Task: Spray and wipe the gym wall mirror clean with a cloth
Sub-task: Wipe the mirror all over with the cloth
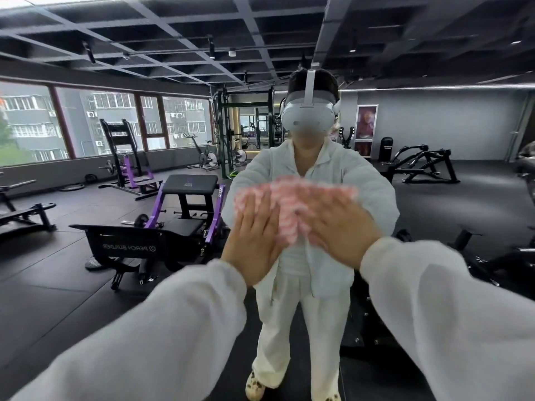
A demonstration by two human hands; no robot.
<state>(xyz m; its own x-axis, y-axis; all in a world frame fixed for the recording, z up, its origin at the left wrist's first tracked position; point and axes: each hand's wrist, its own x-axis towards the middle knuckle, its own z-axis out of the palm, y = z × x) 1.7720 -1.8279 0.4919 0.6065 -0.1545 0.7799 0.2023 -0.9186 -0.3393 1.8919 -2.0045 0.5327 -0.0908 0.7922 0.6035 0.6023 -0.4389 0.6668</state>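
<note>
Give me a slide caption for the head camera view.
Both hands press a pink cloth flat against the gym mirror.

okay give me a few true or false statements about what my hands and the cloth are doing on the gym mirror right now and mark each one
1. Both hands press the cloth flat against the mirror. True.
2. The left hand holds a spray bottle. False: no bottle is in view; its fingers lie straight on the cloth.
3. The cloth is plain blue. False: it is pink and white.
4. The right hand has its fingers spread open. True.

Soft window daylight, motion-blurred cloth (292, 204), fisheye edges
</note>
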